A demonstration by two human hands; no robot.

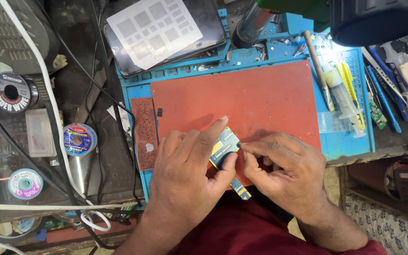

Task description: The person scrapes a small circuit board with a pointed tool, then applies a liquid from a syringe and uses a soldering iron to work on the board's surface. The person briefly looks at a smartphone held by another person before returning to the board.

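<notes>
Both hands meet over the red mat; the left hand pinches a small blue circuit board between forefinger and thumb, while the right hand closes its fingertips on the board's right edge; the board lies between them, near the mat's front edge; on the counter to the left stand round reels with black, blue and pink labels; a grey square-holed stencil lies on a dark phone behind; the board's underside stays hidden.
</notes>
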